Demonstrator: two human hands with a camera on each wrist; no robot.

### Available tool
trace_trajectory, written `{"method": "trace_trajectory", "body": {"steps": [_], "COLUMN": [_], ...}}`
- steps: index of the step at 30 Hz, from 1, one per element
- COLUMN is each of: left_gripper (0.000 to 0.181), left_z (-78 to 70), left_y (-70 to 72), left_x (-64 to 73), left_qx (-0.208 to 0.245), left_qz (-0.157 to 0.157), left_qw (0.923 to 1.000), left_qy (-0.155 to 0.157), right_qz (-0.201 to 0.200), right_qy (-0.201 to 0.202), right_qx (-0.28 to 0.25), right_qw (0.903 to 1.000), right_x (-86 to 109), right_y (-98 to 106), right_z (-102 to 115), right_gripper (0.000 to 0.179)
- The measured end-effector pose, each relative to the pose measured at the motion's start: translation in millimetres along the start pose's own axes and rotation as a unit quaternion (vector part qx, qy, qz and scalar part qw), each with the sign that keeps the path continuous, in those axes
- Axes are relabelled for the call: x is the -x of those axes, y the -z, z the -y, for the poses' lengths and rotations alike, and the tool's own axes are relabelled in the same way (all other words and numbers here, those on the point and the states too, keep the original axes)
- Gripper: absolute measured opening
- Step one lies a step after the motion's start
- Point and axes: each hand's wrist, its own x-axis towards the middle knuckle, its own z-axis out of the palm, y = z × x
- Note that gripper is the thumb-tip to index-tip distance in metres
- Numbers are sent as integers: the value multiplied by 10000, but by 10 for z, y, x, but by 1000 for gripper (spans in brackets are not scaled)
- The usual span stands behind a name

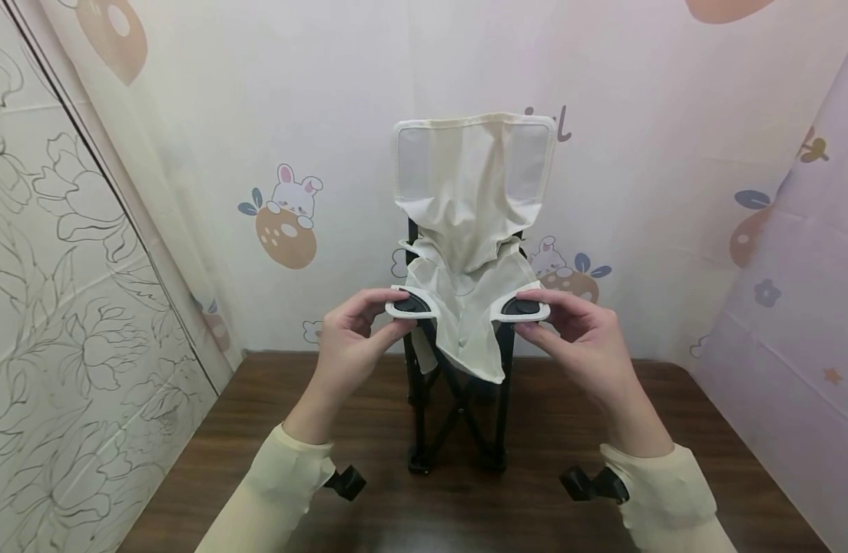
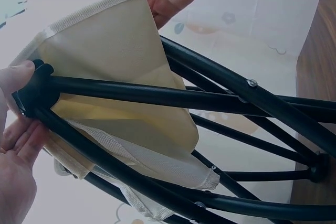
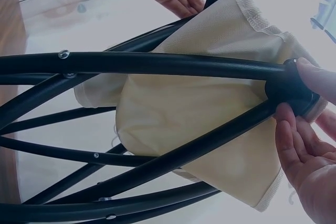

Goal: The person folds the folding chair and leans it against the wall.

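Note:
A small folding chair (image 1: pixel 462 346) with a cream fabric seat and back stands half folded on the table, its dark tube legs crossed and close together. My left hand (image 1: pixel 355 334) pinches the black front corner joint (image 2: pixel 39 90) on the left, thumb and fingers on either side of it. Across from it, my right hand (image 1: pixel 579 338) grips the matching right corner joint (image 3: pixel 291 87) the same way. Between the two hands the seat cloth (image 1: pixel 465 338) sags in a fold. The backrest (image 1: pixel 475 165) rises behind, with pale side panels.
The chair's feet (image 1: pixel 419 461) rest on a dark wooden table (image 1: pixel 279 491). A curtain (image 1: pixel 327 115) printed with rabbits hangs right behind the chair, with a floral panel (image 1: pixel 85 307) at the left. Black wrist mounts (image 1: pixel 348 482) stick out from both sleeves.

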Motion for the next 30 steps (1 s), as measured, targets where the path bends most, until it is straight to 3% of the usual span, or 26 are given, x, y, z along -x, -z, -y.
{"method": "trace_trajectory", "body": {"steps": [30], "left_gripper": [33], "left_z": [-29], "left_y": [-79], "left_x": [-43], "left_qx": [21], "left_qz": [57], "left_qw": [10000], "left_qy": [55], "right_qz": [-43], "right_qy": [-69], "right_qx": [-96], "right_qw": [9999], "right_x": [-58], "right_y": [-77], "right_z": [43], "right_gripper": [44]}}
